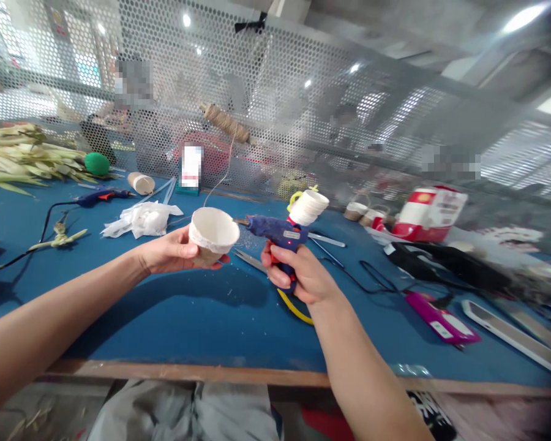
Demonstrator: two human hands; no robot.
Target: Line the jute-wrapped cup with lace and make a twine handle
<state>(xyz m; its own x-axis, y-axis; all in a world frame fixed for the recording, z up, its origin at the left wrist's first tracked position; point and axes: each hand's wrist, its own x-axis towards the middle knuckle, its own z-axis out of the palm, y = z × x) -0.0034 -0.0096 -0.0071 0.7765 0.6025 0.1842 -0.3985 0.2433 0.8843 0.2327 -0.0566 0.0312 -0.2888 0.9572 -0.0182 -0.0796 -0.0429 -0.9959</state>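
Observation:
My left hand (pixel 169 252) is closed round a small white paper cup (pixel 212 234), held tilted above the blue table with its mouth facing me. My right hand (pixel 298 273) grips the handle of a blue hot glue gun (pixel 275 231), finger on the trigger. The gun's nozzle points left and almost touches the cup's right rim. A yellow cord (pixel 294 308) hangs from the gun under my right hand.
On the blue table (pixel 174 318) lie a second glue gun (pixel 101 196), crumpled white paper (pixel 141 219), another cup (pixel 141 182), green leaves (pixel 22 158), a green ball (pixel 96 163), a white string spool (pixel 308 207), scissors (pixel 250 260), a pink tool (pixel 441 318). A perforated metal screen (pixel 275 92) with a twine spool (pixel 226 122) stands behind.

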